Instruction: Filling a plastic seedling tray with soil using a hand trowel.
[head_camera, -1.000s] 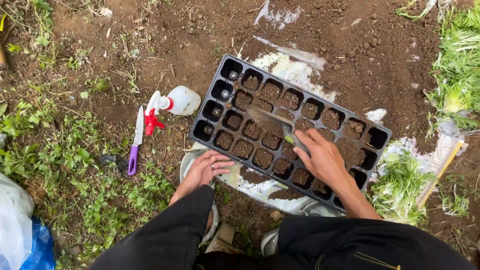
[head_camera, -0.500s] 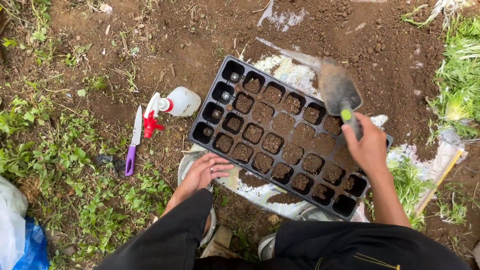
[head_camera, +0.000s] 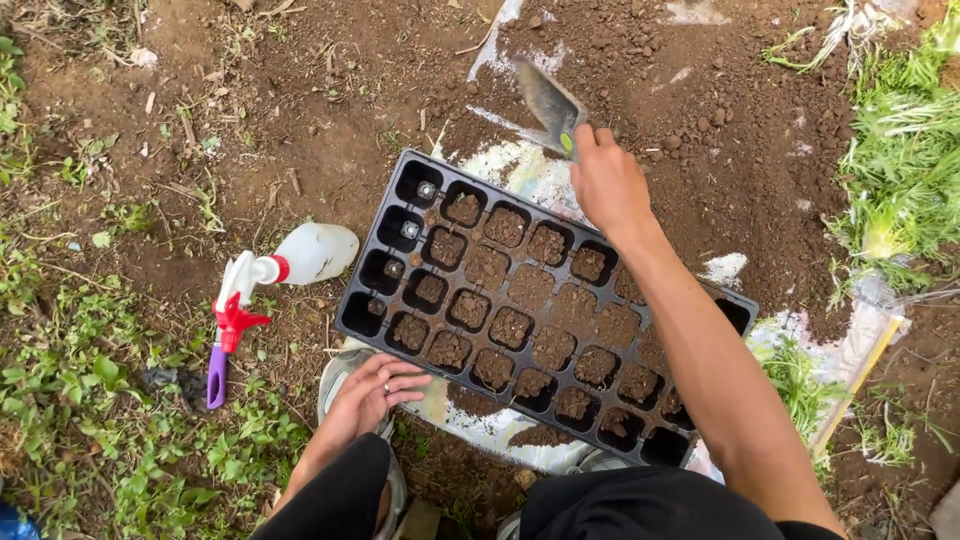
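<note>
- Head view: the right arm reaches out long across the right part of the tray (head_camera: 385, 262), forearm lying over its right-hand cells, the right hand (head_camera: 608, 185) beyond the tray's far edge, over the soil heap (head_camera: 700, 120).
- The right hand is closed in a fist round the handle of a trowel (head_camera: 548, 100); the blade points up and away from the person, above the loose soil.
- The left arm is bent close to the body, the left hand (head_camera: 372, 395) resting at the tray's near left corner, fingers loosely curled and part open, touching the pale sheet (head_camera: 530, 175) under the tray; whether it grips the tray edge I cannot tell.
- The black cell tray sits slantwise on the ground, most cells filled with soil, the left column and the far right corner bare.
- A spray bottle (head_camera: 290, 262) lies on the ground just left of the tray.
- Half a second ago the right hand with the trowel was over the tray's far right corner; it has since moved further out to the soil. The left hand has stayed put.
</note>
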